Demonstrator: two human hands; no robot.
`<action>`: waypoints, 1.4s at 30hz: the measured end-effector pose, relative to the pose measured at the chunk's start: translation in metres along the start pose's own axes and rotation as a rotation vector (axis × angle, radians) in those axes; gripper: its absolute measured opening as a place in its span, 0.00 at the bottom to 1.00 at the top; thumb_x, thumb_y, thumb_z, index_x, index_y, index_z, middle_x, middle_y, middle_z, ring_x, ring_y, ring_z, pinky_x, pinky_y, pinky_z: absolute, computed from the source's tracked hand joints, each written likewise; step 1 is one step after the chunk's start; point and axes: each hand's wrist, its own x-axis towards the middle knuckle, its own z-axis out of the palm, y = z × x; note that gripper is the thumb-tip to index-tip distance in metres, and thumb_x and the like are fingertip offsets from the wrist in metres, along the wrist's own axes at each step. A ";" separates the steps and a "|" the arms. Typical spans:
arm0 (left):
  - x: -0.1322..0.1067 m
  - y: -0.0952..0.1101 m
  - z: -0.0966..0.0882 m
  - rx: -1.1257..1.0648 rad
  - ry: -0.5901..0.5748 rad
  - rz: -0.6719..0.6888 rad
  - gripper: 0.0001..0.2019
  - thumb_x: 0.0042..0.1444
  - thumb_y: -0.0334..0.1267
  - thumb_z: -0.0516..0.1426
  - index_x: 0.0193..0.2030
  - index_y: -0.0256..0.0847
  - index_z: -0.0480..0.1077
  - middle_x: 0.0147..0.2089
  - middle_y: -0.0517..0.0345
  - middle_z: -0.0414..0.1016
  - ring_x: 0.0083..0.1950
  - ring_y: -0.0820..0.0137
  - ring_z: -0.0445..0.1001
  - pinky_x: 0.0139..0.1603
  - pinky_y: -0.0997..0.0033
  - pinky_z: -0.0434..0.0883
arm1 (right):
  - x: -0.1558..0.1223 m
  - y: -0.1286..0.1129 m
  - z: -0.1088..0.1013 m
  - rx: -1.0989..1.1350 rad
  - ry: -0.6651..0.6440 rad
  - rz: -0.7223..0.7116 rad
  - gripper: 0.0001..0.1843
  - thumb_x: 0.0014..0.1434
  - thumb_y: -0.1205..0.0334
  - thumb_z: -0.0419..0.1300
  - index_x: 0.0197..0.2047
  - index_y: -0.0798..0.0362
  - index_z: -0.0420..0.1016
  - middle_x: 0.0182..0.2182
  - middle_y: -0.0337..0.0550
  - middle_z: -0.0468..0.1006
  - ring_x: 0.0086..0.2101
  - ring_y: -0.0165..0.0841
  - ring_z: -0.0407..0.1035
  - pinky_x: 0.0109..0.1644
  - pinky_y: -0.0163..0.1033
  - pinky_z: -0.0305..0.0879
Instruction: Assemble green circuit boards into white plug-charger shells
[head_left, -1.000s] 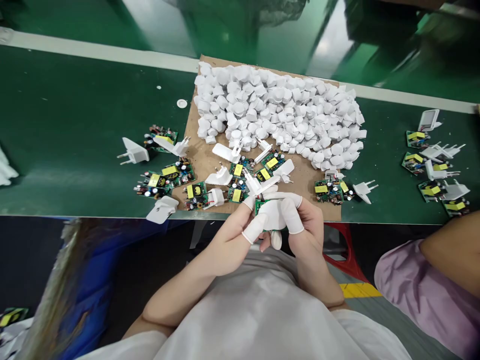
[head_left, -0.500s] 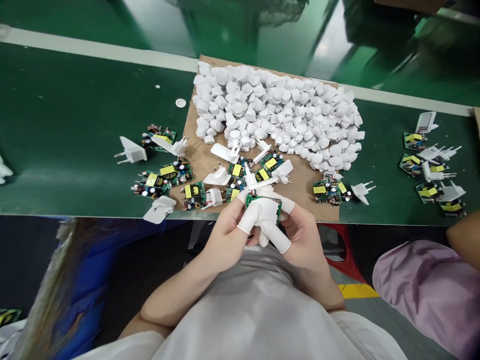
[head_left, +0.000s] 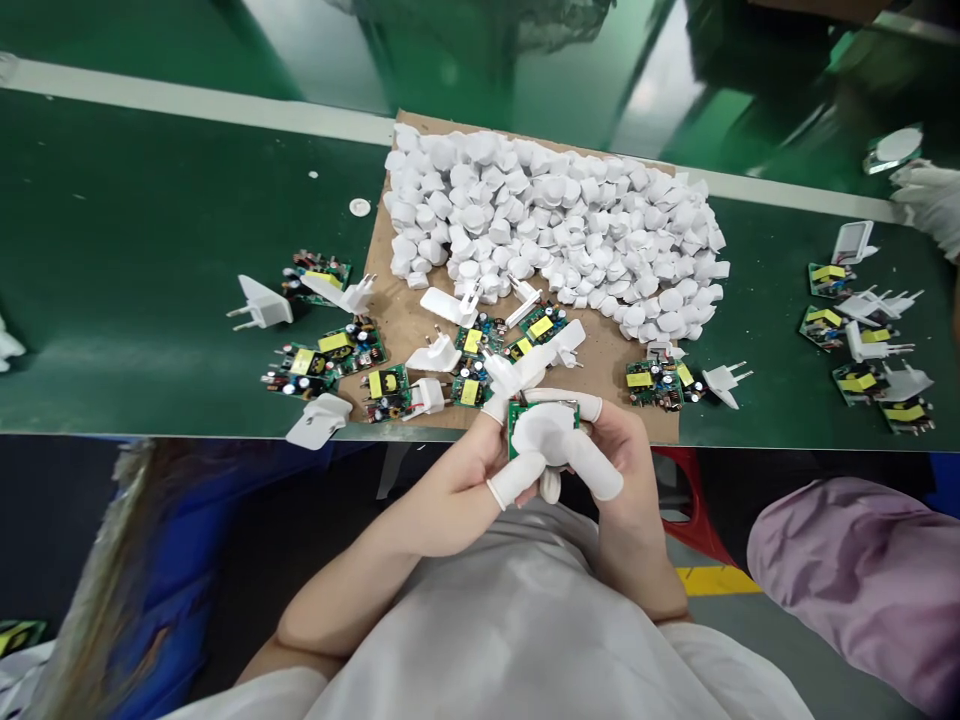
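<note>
Head: left hand [head_left: 476,475] and right hand [head_left: 628,440] keep their grip on a circuit board [head_left: 514,432]; another person's gloved hand [head_left: 928,198] has appeared.

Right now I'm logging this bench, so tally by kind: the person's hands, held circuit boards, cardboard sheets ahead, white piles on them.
Left hand and right hand: 2
Held circuit board: 1
Cardboard sheet: 1
White pile: 1
Total: 5

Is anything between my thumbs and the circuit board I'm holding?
Yes. A white pad lies over the circuit board, under the thumb of your right hand. The thumb of your left hand is at the pad's lower edge; I can't tell if it touches the board. Both thumbs wear white covers.
</note>
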 end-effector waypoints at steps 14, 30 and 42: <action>0.004 -0.001 -0.002 -0.142 0.010 0.005 0.30 0.64 0.53 0.67 0.68 0.41 0.74 0.33 0.59 0.73 0.27 0.75 0.68 0.26 0.77 0.68 | -0.008 -0.002 -0.011 -0.196 -0.021 -0.094 0.20 0.62 0.57 0.75 0.57 0.47 0.85 0.43 0.44 0.88 0.28 0.30 0.76 0.33 0.34 0.75; 0.004 -0.001 0.000 -0.069 0.032 -0.016 0.30 0.64 0.52 0.68 0.69 0.45 0.72 0.33 0.61 0.71 0.25 0.78 0.64 0.22 0.81 0.64 | -0.013 -0.006 -0.010 -0.095 -0.036 -0.026 0.26 0.60 0.46 0.75 0.58 0.48 0.86 0.40 0.44 0.87 0.33 0.37 0.80 0.40 0.41 0.82; 0.005 -0.003 -0.007 -0.177 -0.045 -0.064 0.32 0.67 0.52 0.64 0.75 0.46 0.67 0.31 0.62 0.70 0.26 0.73 0.72 0.22 0.78 0.68 | -0.013 -0.004 -0.006 -0.138 -0.013 -0.059 0.22 0.66 0.47 0.71 0.59 0.47 0.84 0.36 0.43 0.88 0.29 0.35 0.80 0.33 0.38 0.80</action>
